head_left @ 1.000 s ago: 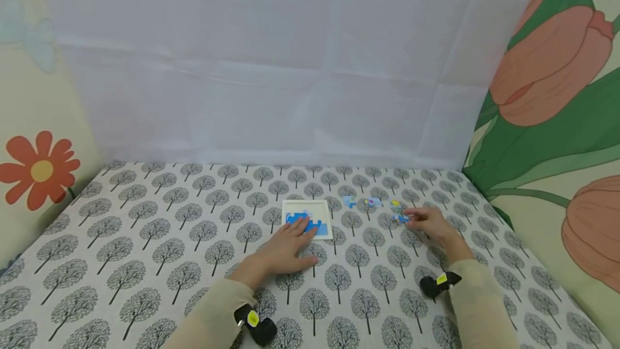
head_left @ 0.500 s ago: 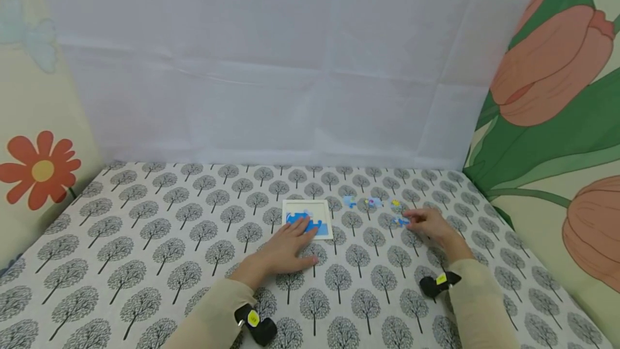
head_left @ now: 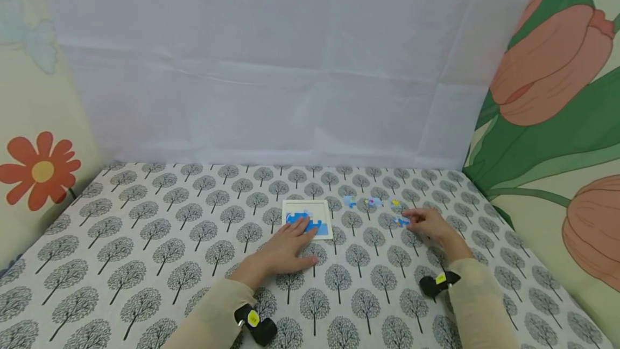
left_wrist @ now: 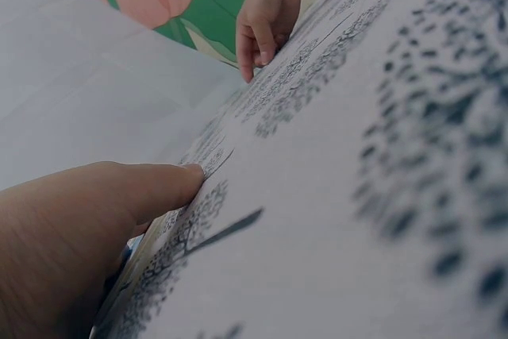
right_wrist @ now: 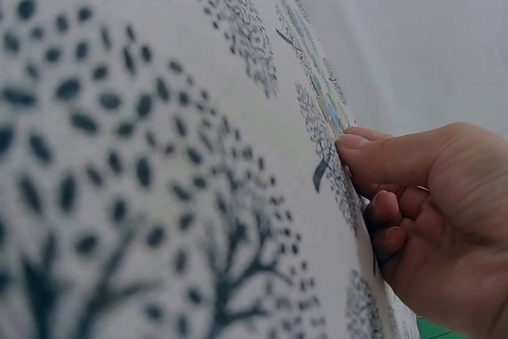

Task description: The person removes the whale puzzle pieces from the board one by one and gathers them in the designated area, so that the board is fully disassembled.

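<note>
My left hand [head_left: 288, 249] lies with fingers extended over the lower part of a white-framed puzzle board [head_left: 299, 205]. Blue puzzle pieces [head_left: 296, 216] sit in its lower half, partly hidden by the fingers; the upper half shows bare off-white. In the left wrist view, my left thumb [left_wrist: 163, 188] rests on the cloth. To the right, my right hand [head_left: 428, 223] pinches the edge of a small blue puzzle piece [head_left: 401, 222] at table level. In the right wrist view, the thumb and forefinger of my right hand [right_wrist: 432, 204] meet at the pieces' edge, the other fingers curled.
Behind that piece lie more loose puzzle pieces: a light-blue one [head_left: 349, 201], one with a purple spot [head_left: 373, 202] and one with a yellow flower [head_left: 395, 203]. A tree-print cloth [head_left: 218, 295] covers the table, with a white sheet [head_left: 271, 69] hanging behind.
The blue piece at my right fingertips has shifted slightly toward me, away from the yellow-flower piece, during the first half second. My left hand and the board stay put.
</note>
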`<state>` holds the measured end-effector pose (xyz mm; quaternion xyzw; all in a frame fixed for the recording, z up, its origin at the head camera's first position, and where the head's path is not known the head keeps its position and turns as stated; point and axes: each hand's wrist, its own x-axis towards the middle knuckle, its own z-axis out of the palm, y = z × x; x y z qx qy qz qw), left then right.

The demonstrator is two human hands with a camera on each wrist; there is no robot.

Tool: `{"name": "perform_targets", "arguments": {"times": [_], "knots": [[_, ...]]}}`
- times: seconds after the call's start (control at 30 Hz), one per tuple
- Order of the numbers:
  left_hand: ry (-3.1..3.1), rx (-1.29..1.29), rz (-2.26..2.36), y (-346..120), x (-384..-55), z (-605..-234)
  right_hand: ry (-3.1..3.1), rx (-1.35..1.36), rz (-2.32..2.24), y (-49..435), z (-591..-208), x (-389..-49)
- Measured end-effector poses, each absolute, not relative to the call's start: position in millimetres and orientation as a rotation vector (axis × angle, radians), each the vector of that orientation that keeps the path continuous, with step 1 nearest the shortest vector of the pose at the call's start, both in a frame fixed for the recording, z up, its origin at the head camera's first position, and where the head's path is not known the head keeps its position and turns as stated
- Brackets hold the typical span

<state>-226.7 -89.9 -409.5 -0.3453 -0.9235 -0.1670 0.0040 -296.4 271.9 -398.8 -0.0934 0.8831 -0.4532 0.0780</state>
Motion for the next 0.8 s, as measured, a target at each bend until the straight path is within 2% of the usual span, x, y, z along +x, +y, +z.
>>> {"name": "perform_targets", "arguments": {"times": [0.37, 0.8], "knots": [[-2.889, -1.088, -0.528, -90.5, -228.1, -410.3, 2.636, -0.303, -1.37, 273.5, -399.6, -295.7], [-2.873, -1.076, -0.588, -90.4, -229.0, -410.6, 2.604, -0.139, -1.468, 273.1, -397.4, -294.4]]}}
